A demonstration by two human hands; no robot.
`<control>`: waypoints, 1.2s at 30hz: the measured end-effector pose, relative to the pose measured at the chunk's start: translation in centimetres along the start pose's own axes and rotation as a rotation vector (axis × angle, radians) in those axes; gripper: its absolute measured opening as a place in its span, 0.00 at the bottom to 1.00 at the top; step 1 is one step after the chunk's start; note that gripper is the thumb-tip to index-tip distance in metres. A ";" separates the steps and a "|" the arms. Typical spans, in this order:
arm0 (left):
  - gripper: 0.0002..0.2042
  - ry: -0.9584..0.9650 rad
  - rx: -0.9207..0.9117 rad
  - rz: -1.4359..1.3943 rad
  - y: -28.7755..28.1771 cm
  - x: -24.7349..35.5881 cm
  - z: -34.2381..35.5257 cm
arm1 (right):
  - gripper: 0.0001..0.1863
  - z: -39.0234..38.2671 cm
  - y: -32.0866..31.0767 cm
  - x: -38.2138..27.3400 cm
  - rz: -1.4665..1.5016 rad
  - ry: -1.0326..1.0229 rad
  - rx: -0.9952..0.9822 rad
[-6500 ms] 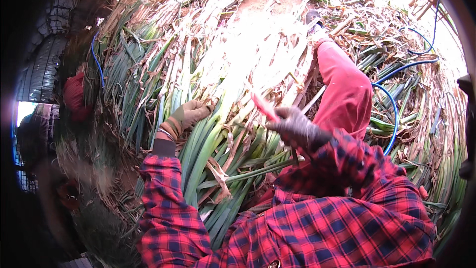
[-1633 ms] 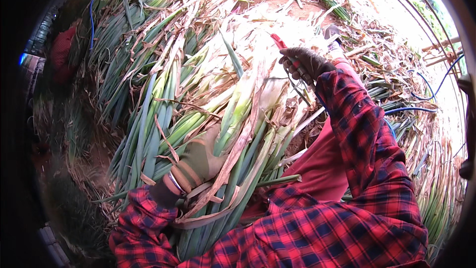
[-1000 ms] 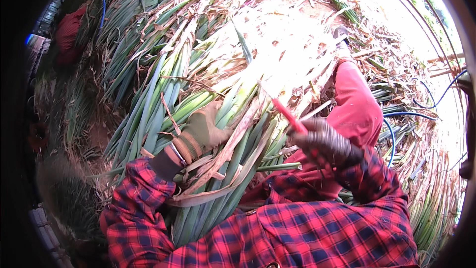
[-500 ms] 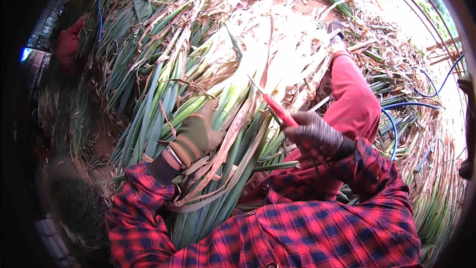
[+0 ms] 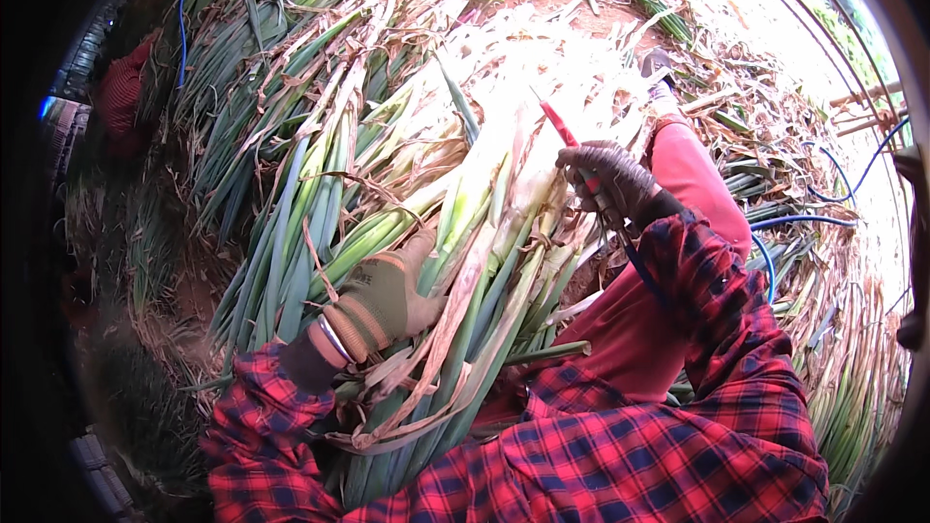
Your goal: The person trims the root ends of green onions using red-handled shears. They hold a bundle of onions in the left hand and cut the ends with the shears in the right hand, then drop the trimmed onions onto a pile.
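Observation:
My left hand (image 5: 383, 302), in an olive glove with brown stripes, is closed around long green onion stalks (image 5: 465, 320), thumb and fingers on either side of them. Their green leaves and dry brown strips trail back toward my lap, while the pale ends point away from me into bright glare. My right hand (image 5: 612, 179), in a dark worn glove, grips a slim red tool (image 5: 559, 124) with a thin pointed tip aimed forward and left, above the pale stalks. A dark line runs from beneath that hand; the glove hides the tool's rear.
Heaped green onions (image 5: 262, 116) cover the ground ahead and left. My red-trousered leg (image 5: 702, 169) stretches forward on the right, with dry leaves beside it. A blue hose (image 5: 804, 220) curves at the right. A red mesh sack (image 5: 126, 92) sits far left.
My right hand has moved up and slightly right with the red tool, whose tip now points more steeply forward. My left hand stays on the stalks, a little lower in view.

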State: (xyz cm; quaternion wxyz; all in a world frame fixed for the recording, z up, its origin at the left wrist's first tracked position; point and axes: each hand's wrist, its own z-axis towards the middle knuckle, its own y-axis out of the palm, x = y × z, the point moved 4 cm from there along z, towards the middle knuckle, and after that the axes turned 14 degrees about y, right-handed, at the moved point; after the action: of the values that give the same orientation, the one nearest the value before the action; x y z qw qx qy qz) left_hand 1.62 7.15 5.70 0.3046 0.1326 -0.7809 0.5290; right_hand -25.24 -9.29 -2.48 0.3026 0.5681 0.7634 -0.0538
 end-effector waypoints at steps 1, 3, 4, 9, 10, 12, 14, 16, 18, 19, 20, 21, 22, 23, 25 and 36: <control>0.36 0.002 -0.022 -0.010 -0.4 0.2 0.3 | 0.13 1.1 -1.0 -0.6 -0.019 0.004 0.002; 0.36 -0.006 -0.066 -0.026 -0.9 0.3 0.5 | 0.13 2.8 -1.4 -1.8 -0.029 0.045 -0.062; 0.35 0.066 -0.006 -0.070 -1.0 0.1 0.5 | 0.13 3.1 -0.9 -2.5 0.015 0.049 -0.056; 0.31 0.063 -0.102 -0.173 -2.6 0.1 1.6 | 0.15 6.6 -1.7 -5.2 0.093 0.082 -0.243; 0.30 0.122 -0.100 -0.118 -2.5 -0.5 1.6 | 0.14 6.7 -1.1 -5.4 0.101 0.081 -0.288; 0.27 0.080 -0.205 -0.084 -2.8 -1.7 2.5 | 0.14 6.6 -1.1 -4.9 0.081 0.089 -0.230; 0.26 -0.093 -0.309 -0.149 -4.3 -2.3 4.4 | 0.14 5.3 -1.0 -3.9 0.019 0.060 -0.144; 0.22 -0.054 -0.053 -0.248 -4.7 -6.8 5.6 | 0.15 2.8 0.2 -3.3 -0.114 -0.042 -0.121; 0.23 -0.006 0.294 -0.204 -5.7 -15.2 7.5 | 0.17 0.8 1.4 -2.3 -0.082 -0.053 -0.095; 0.24 -0.022 0.459 -0.133 -7.1 -19.6 7.7 | 0.18 -0.1 2.5 -1.7 -0.072 -0.046 -0.086; 0.27 -0.077 0.429 0.173 -8.8 -21.4 8.5 | 0.19 -1.6 2.7 -1.2 -0.083 -0.011 -0.090; 0.29 -0.141 0.394 0.489 -10.3 -22.5 8.6 | 0.21 -3.1 3.3 -0.8 -0.093 0.023 -0.108; 0.29 -0.356 0.268 0.571 -10.2 -23.6 9.0 | 0.24 -4.5 3.9 -0.5 -0.150 0.051 -0.055; 0.30 -0.573 0.138 0.650 -10.0 -24.5 9.2 | 0.23 -5.7 3.9 -0.1 -0.202 0.067 -0.041; 0.31 -0.831 0.079 0.588 -9.5 -25.5 9.0 | 0.23 -7.3 4.1 1.0 -0.194 0.083 -0.094; 0.24 -0.439 0.159 0.352 -16.2 -15.3 4.6 | 0.23 -9.6 3.4 3.6 -0.107 -0.012 -0.194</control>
State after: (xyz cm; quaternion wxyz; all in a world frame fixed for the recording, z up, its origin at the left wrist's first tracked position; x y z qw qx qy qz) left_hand 20.54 -5.39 7.18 0.0204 0.1297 -0.7953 0.5918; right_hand -26.68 -1.01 4.35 0.3576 0.4941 0.7925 0.0006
